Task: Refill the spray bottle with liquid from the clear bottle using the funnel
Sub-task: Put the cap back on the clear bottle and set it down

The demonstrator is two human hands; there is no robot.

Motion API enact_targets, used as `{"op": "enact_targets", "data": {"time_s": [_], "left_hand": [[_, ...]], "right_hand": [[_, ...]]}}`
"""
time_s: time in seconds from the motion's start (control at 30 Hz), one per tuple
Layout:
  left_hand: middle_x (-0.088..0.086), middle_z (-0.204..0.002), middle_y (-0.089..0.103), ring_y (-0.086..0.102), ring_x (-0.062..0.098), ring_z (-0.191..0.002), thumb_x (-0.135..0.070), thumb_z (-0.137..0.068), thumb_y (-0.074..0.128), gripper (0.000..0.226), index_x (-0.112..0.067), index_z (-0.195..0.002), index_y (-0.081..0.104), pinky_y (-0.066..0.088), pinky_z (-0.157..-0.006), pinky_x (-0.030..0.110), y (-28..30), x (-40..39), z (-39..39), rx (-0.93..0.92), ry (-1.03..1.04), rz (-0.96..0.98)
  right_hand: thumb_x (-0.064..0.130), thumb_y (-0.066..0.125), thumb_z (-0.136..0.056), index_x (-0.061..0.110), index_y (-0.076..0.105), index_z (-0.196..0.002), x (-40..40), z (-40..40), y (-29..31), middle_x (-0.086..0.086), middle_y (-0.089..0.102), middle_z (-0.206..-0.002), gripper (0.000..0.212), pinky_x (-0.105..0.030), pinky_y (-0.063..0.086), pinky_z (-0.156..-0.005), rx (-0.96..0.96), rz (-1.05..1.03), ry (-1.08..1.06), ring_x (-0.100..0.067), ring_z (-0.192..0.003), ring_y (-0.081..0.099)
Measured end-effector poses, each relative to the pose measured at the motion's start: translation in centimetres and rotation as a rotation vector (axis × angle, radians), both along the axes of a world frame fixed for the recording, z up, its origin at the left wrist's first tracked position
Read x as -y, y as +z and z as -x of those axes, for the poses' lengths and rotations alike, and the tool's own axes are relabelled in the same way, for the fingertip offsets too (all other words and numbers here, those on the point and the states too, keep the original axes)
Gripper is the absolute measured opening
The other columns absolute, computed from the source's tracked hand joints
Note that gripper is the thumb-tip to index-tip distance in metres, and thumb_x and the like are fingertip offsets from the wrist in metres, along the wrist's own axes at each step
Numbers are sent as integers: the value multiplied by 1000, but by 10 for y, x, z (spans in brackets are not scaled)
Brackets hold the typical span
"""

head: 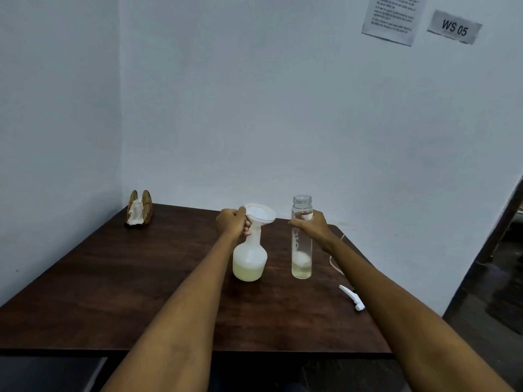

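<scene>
Left hand (pixel 232 222) clenched around the neck of the spray bottle (pixel 250 257), just under the white funnel (pixel 260 213), thumb side touching the funnel rim. The funnel sits in the bottle mouth, tilted a little toward the hand. The spray bottle stands upright on the dark wooden table (pixel 141 292), toward the far edge, roughly mid-width. Pale yellow liquid fills its lower part.

Right hand (pixel 310 224) wrapped around the upper part of the clear bottle (pixel 302 239), below its open mouth. That bottle stands upright just right of the spray bottle, apart from it, near the far right corner. A shallow layer of yellowish liquid lies in its base, with a pale patch above that I cannot identify. Cannot tell whether its base is fully resting on the table or just lifted.

The spray trigger head (pixel 352 297) lies loose near the right edge, partly behind the right forearm, with a thin tube (pixel 335 264) beside it. A napkin holder (pixel 140 207) stands at the far left corner.

Risks, as judged:
- The funnel looks off-centre. If it is not seated straight, a pour could tip it or run down the outside of the neck.
- The clear bottle is tall and narrow and is held high. A quick tilt could send liquid past the funnel rim, and the open mouth gives no flow control.
- The two bottles stand close together. Swinging the clear one across could knock the funnel.
- The right forearm passes over the trigger head, and a drag back could sweep it off the right edge.
- Little liquid is left, so the bottle must tip steeply, which makes aim harder.
</scene>
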State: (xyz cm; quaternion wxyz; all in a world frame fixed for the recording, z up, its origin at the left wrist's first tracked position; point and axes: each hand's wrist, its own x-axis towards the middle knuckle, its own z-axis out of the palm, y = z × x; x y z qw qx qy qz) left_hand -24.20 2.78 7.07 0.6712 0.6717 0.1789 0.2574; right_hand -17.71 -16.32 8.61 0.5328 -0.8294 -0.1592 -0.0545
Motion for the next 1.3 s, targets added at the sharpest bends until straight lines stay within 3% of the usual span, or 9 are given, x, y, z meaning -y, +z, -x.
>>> {"op": "enact_targets", "data": {"time_s": [0.13, 0.5, 0.6, 0.7, 0.77, 0.87, 0.97, 1.13, 1.3], "left_hand": [[7, -53, 58, 50, 5, -26, -30, -95, 51, 47, -6, -55, 57, 57, -55, 32, -3, 1, 1, 12, 27, 19], [7, -57, 58, 55, 17, -43, -35, -97, 46, 49, -6, -59, 55, 55, -48, 28, -38, 7, 35, -91, 22, 3], [10, -68, 61, 55, 14, -43, -21, -92, 57, 32, -5, -63, 56, 52, -39, 20, -43, 1, 47, -209, -150, -78], [9, -78, 58, 55, 15, -61, 0, -87, 58, 15, -8, -75, 55, 53, -40, 20, -46, -6, 62, -326, -392, -124], [5, -84, 58, 57, 15, -74, 6, -86, 56, 21, -13, -94, 55, 56, -48, 22, -46, -10, 76, -427, -540, -122], [-1, -95, 59, 56, 14, -92, 3, -81, 63, 43, -23, -112, 49, 54, -70, 29, -48, -20, 90, -533, -688, -173], [-3, -110, 54, 53, 17, -106, -10, -76, 74, 54, -27, -118, 45, 50, -75, 31, -54, -31, 96, -493, -601, -263], [15, -119, 64, 62, 28, -109, -15, -62, 85, 59, -7, -114, 59, 52, -95, 42, -69, -40, 88, -226, -390, -173], [12, -119, 65, 62, 27, -108, -10, -70, 80, 56, -2, -121, 58, 49, -98, 39, -74, -27, 76, -250, -249, -255]], "right_hand": [[9, 72, -74, 13, 64, -82, 2, 4, -7, -3, 65, -79, 13, -28, 53, -69, -40, -1, 64, -19, -75, 63], [24, 77, -74, 15, 66, -84, 9, 44, -22, -1, 68, -84, 18, -33, 54, -82, -47, 186, 246, -16, -80, 65], [31, 77, -75, 13, 68, -87, 3, 57, -25, 0, 70, -88, 23, -31, 54, -85, -56, 220, 287, -17, -85, 67], [38, 78, -72, 15, 69, -85, -10, 66, -23, -1, 70, -91, 28, -31, 53, -84, -45, 229, 317, -18, -90, 66], [35, 79, -72, 22, 69, -83, -25, 75, -20, 3, 69, -90, 19, -27, 52, -80, -34, 220, 364, -14, -89, 64], [33, 80, -71, 16, 68, -96, -54, 84, -18, 1, 70, -90, 32, -26, 54, -65, 9, 214, 405, -9, -78, 63], [31, 80, -72, 14, 65, -106, -81, 92, -21, 5, 68, -90, 40, -18, 51, -53, 47, 173, 422, -4, -74, 63], [21, 78, -76, 5, 60, -115, -106, 92, -34, -13, 69, -104, 46, -23, 56, -63, 14, 86, 462, -21, -92, 67], [24, 76, -78, 9, 59, -118, -94, 93, -35, 1, 66, -95, 46, -12, 50, -54, -7, 52, 459, -7, -80, 64]]}}
